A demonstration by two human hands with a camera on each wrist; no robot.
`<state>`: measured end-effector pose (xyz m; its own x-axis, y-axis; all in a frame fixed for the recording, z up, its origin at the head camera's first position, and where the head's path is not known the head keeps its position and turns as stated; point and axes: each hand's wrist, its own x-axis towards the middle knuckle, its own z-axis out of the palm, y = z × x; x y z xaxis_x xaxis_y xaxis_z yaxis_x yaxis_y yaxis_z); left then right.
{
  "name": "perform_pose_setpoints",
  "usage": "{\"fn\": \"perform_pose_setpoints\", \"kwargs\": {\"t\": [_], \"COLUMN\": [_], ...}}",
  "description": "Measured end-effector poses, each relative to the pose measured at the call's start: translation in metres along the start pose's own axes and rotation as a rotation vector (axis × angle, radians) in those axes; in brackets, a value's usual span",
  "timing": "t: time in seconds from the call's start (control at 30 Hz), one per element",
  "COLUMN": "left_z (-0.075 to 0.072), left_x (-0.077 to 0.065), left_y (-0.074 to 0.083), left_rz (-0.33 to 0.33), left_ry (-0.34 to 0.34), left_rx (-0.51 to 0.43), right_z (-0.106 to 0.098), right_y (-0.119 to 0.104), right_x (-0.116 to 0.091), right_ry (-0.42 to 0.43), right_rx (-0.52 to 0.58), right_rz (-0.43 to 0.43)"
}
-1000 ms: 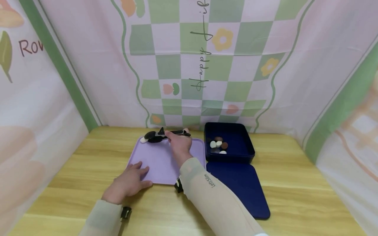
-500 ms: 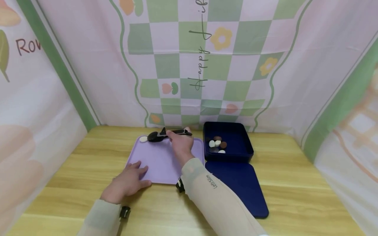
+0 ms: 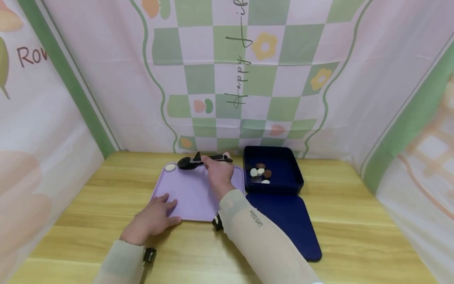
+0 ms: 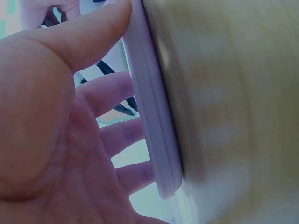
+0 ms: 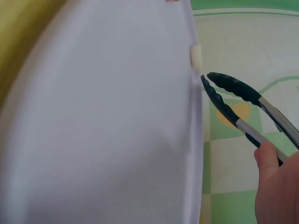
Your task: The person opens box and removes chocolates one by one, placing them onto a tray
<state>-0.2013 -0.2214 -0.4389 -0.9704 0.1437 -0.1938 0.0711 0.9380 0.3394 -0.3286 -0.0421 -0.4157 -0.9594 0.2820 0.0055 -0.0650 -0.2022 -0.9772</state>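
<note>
My right hand [image 3: 220,173] grips a pair of tongs [image 3: 187,163] with black scalloped tips over the back of a lilac tray [image 3: 193,197]. In the right wrist view the tong tips [image 5: 229,88] stand slightly apart with nothing between them. Just left of them, a flat white oval piece [image 3: 170,167] lies in the tray's back left corner. My left hand [image 3: 150,219] rests at the front left corner of the tray, fingers spread. Its thumb and fingers touch the tray's rim [image 4: 156,121] in the left wrist view.
A dark blue square box [image 3: 301,181] stands right of the tray, with several white and brown pieces [image 3: 260,172] in its left part. A flat dark blue lid [image 3: 287,221] lies in front of it. A patterned curtain [image 3: 198,79] rises behind the wooden table [image 3: 354,213].
The tongs have let go of the white piece, which now lies on the tray, and have drawn slightly to the right. My left hand has stayed at the tray's corner.
</note>
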Motion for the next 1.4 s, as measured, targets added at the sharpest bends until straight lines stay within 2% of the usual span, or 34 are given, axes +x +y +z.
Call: {"fn": "perform_pose_setpoints", "kwargs": {"t": [0.2, 0.33, 0.43, 0.6, 0.8, 0.83, 0.9, 1.03, 1.1, 1.2, 1.4], "left_z": [0.000, 0.000, 0.000, 0.001, 0.001, 0.001, 0.001, 0.001, 0.001, 0.002, 0.003], "left_x": [0.001, 0.000, 0.000, 0.001, 0.001, 0.001, 0.001, 0.001, 0.001, 0.002, 0.003], "left_y": [0.002, 0.002, 0.001, 0.000, 0.000, 0.000, 0.000, -0.002, -0.002, -0.003, -0.003], "left_rz": [0.007, 0.013, 0.023, 0.036, 0.044, 0.046, 0.050, 0.050, 0.050, 0.053, 0.054], "left_ry": [-0.010, -0.007, -0.001, 0.009, 0.011, 0.011, 0.011, 0.009, 0.010, 0.012, 0.014], "left_rx": [-0.002, -0.006, -0.010, -0.013, -0.018, -0.019, -0.022, -0.028, -0.028, -0.028, -0.027], "right_z": [-0.023, -0.053, -0.085, -0.144, -0.206, -0.215, -0.229, -0.248, -0.252, -0.254, -0.252], "right_y": [-0.020, -0.043, -0.063, -0.094, -0.124, -0.128, -0.134, -0.136, -0.132, -0.123, -0.106], "right_x": [0.002, 0.002, 0.002, -0.001, -0.005, -0.006, -0.006, -0.003, 0.002, 0.008, 0.017], "right_ry": [-0.022, -0.026, -0.013, 0.063, 0.190, 0.209, 0.260, 0.319, 0.308, 0.258, 0.230], "right_rx": [0.102, 0.149, 0.190, 0.210, 0.205, 0.185, 0.041, -0.439, -0.622, -0.697, -0.709], "right_rz": [-0.027, -0.085, -0.147, -0.253, -0.300, -0.296, -0.291, -0.281, -0.275, -0.239, -0.201]}}
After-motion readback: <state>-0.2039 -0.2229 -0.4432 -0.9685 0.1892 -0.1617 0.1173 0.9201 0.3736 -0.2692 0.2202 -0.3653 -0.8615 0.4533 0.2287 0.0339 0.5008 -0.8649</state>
